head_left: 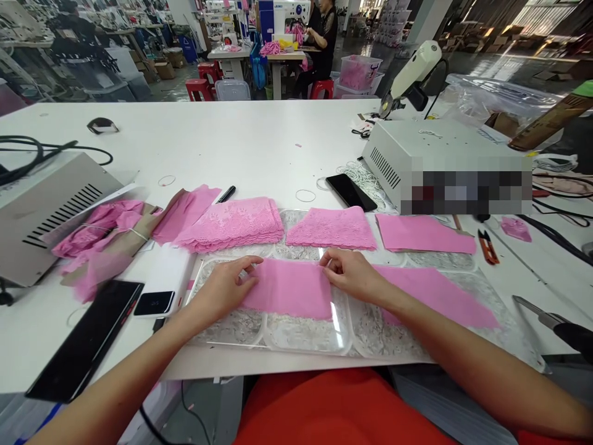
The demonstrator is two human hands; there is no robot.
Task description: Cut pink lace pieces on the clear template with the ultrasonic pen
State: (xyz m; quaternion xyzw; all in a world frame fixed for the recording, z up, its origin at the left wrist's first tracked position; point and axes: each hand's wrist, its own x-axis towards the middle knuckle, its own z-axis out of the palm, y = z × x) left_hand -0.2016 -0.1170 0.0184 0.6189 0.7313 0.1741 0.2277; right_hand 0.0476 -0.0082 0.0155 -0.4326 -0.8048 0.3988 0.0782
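A flat pink fabric piece (293, 289) lies on a clear mat with a grey marbled pattern (301, 334). My left hand (229, 284) pinches its upper left corner between thumb and fingers. At the upper right corner, my right hand (349, 272) pinches the edge the same way. Another pink piece (435, 293) lies to the right, partly under my right forearm. Behind the hands are a lace stack (236, 224), a smaller lace pile (331, 227) and a smooth pink stack (424, 233).
Bundled pink fabric (104, 232) and a grey box (55, 210) stand left. A black tablet (86, 340), black phone (351, 191), orange snips (488, 247), scissors (551, 318) and larger grey box (445, 161) surround the mat. A seated person (322, 49) is at a distant sewing machine.
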